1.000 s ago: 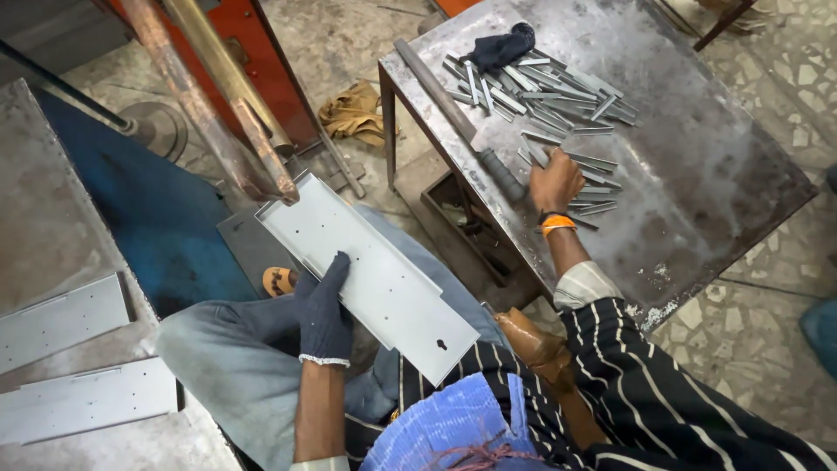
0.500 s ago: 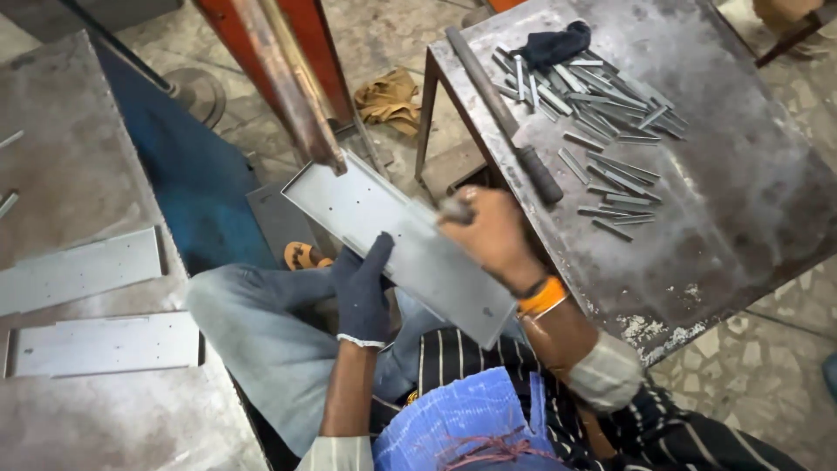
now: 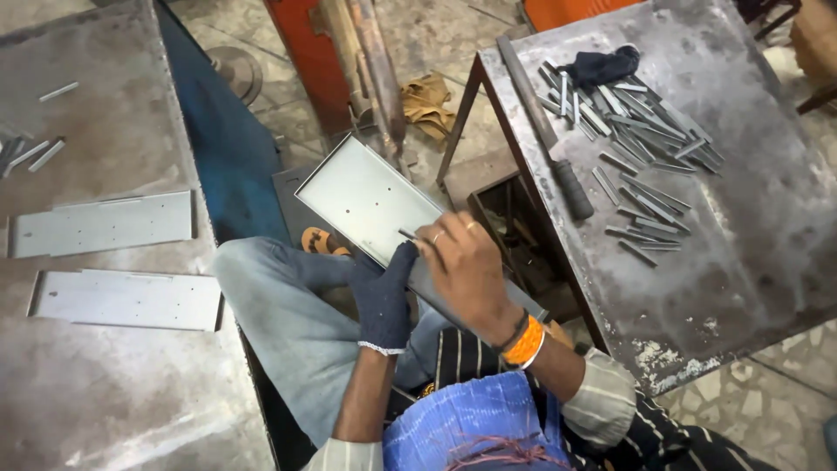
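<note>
A: Where does the long grey metal panel (image 3: pixel 366 196) lie?

B: Across the person's lap, slanting between the two worktops, its far end towards the red steel post (image 3: pixel 301 52); the left hand (image 3: pixel 384 292), in a dark knitted glove, has its grip clenched on the panel's near edge.

A: And the right hand (image 3: pixel 466 266)?

B: Bare, an orange band at the wrist; it rests on the same panel just beside the glove, fingertips pinched on a small dark metal piece (image 3: pixel 407 234) held against the sheet.

A: What sits on the right worktop (image 3: pixel 767 227)?

B: A heap of short grey metal strips (image 3: pixel 641 131) towards its far edge; a dark cloth (image 3: pixel 602 65) touching the heap at the far side; a long file with a dark handle (image 3: pixel 545 126) along the left edge.

A: Any packages or labels?

B: None shows; on the left worktop (image 3: pixel 113 392) two flat grey plates (image 3: pixel 105 222) lie one behind the other near its right edge, with a few loose strips (image 3: pixel 35 153) by the far left corner; a tan rag (image 3: pixel 427 100) lies on the floor between the worktops.
</note>
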